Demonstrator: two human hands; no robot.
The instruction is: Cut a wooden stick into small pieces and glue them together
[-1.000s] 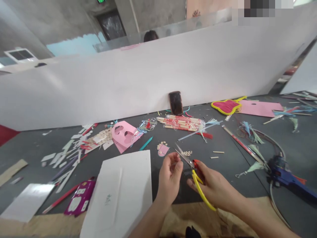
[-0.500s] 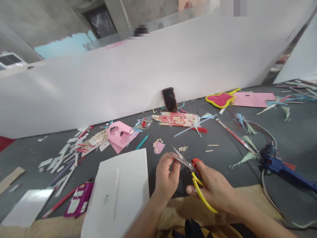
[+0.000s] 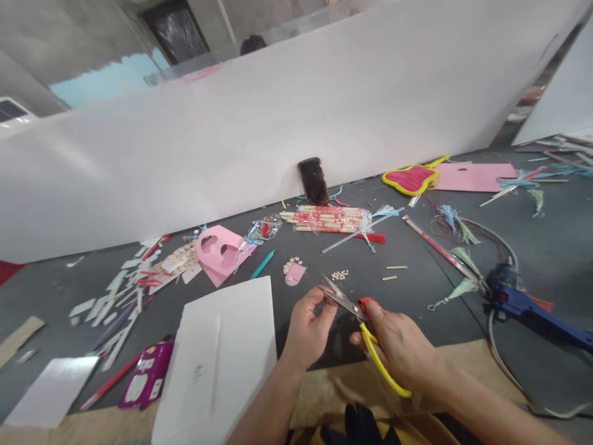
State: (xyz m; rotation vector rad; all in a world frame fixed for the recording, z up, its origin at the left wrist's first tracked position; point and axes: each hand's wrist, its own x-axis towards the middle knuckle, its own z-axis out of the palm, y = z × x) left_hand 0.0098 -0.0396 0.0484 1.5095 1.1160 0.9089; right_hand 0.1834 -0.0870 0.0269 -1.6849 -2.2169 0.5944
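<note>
Bottom edge cuts off both forearms and something dark (image 3: 356, 426) in front of the person, can't say what. The right hand (image 3: 398, 346) has its fingers through the scissors (image 3: 368, 340), lower middle of the frame, blades a bit apart. The left hand (image 3: 308, 327) is pinched up at the blades, and honestly I can't tell whether it's gripping anything; if it is, it's too small or hidden by the fingers.

That's my main worry: those fingertips look right at the metal, so a sloppy squeeze could nip one. A tiny offcut could also ping away and get lost among the bits on the table (image 3: 445, 309). Beads (image 3: 340, 275) sit just past the tips, center frame, so a forward bump would probably scatter them. Same for the pink piece (image 3: 296, 272) left of them, with its own loose-looking beads.

Glue gun (image 3: 532, 303), right side: can't tell if it's hot, and its cord could snag an elbow. Farther back, the bagged sticks (image 3: 328, 218) blur behind shiny plastic. Up top, the white panel (image 3: 231, 142) hides all but the top of someone's head (image 3: 252, 44).
</note>
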